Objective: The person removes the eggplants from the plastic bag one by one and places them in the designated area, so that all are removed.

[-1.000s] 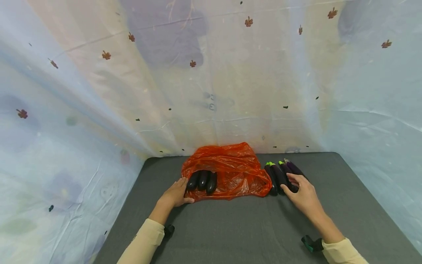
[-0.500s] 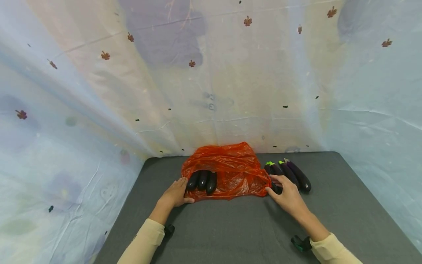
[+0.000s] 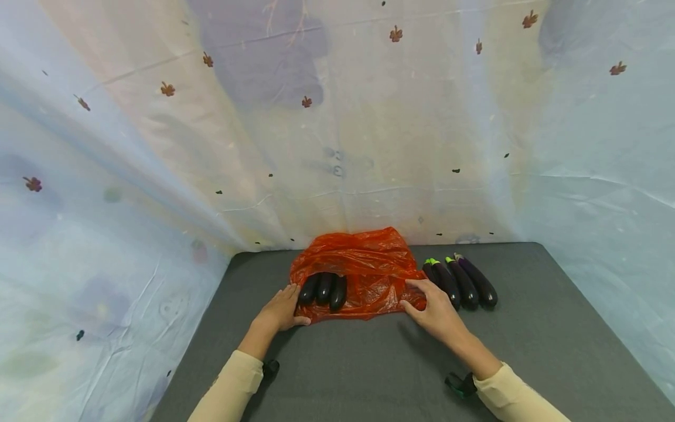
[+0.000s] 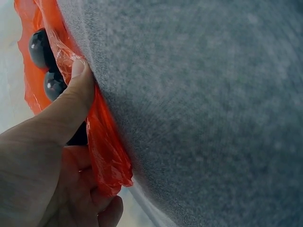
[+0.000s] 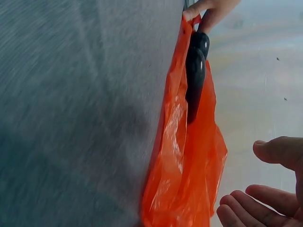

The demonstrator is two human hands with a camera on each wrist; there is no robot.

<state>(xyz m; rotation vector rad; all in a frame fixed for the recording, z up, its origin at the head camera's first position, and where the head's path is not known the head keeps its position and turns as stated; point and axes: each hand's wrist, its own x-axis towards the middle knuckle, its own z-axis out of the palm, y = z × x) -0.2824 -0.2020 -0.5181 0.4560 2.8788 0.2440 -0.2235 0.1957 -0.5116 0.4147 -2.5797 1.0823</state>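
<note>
A thin orange-red plastic bag lies at the back of the table, its mouth toward me. Inside its left part rest three dark eggplants, round ends facing out. My left hand grips the bag's left edge; in the left wrist view the thumb lies on the plastic and the fingers curl at its other side. My right hand hovers by the bag's right end, thumb and fingers spread apart. Nothing is between them in the right wrist view, where the fingers are loosely bent.
Several more eggplants with green or purple stem ends lie side by side just right of the bag. The dark grey tabletop runs up to a patterned plastic sheet, which hangs behind and at both sides.
My right hand has moved left, from over the eggplants at the right to the bag's right end. The left hand, bag and eggplants stay where they were.
</note>
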